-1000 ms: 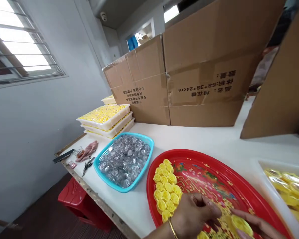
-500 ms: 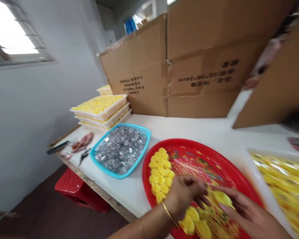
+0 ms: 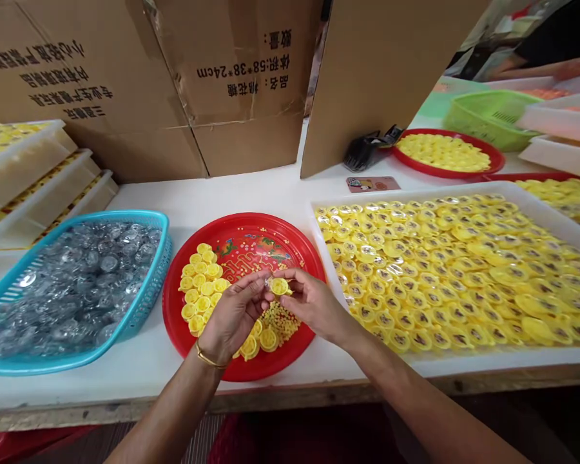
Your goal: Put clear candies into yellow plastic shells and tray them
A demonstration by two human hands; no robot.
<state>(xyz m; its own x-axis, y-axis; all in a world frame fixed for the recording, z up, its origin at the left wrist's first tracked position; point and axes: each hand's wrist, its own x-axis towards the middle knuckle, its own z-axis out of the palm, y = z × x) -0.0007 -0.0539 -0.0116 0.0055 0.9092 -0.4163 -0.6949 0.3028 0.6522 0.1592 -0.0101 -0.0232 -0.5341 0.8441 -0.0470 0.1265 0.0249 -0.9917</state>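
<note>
Both hands (image 3: 275, 303) pinching yellow cap (image 3: 279, 286), above red tray (image 3: 183, 335)

the round tray (image 3: 270, 367) sits on the table (image 3: 270, 193) at its near edge, in the middle. the left hand (image 3: 234, 316) and the right hand (image 3: 314, 306) meet above the tray's centre, pinching a small cup (image 3: 279, 286) between their fingertips. more cups lie in rows in the tray's left half. just left of it stands a basket (image 3: 147, 299) full of small pieces. just right of it is a large flat tray (image 3: 464, 362) packed with cups. behind the basket is a stack of trays (image 3: 38, 174), and behind the round tray stand cardboard boxes (image 3: 125, 84). a card (image 3: 372, 183) lies behind the flat tray. farther back right sit a second round tray (image 3: 497, 158) and a mesh basket (image 3: 488, 116).
</note>
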